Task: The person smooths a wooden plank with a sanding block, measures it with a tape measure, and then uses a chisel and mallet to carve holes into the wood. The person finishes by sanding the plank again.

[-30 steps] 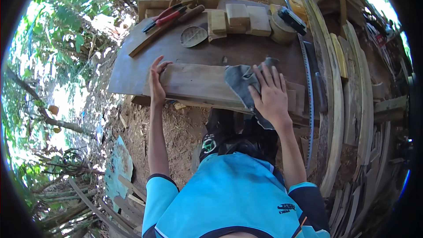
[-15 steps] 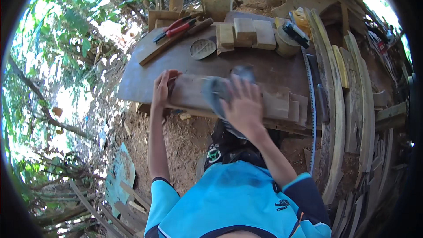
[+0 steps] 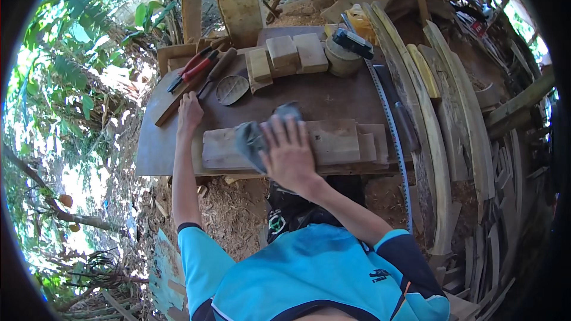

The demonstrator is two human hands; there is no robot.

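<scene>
Partly hidden cloth (image 3: 250,143), right hand (image 3: 290,156) atop

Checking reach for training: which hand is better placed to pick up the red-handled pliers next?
Probably the left hand: it is close to the red-handled pliers. The right hand is spread over a crumpled grey cloth on the brown wooden board, farther away.

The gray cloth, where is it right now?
In the head view, just left of centre: the gray cloth is on the wooden board, under the fingers of the right hand.
</scene>
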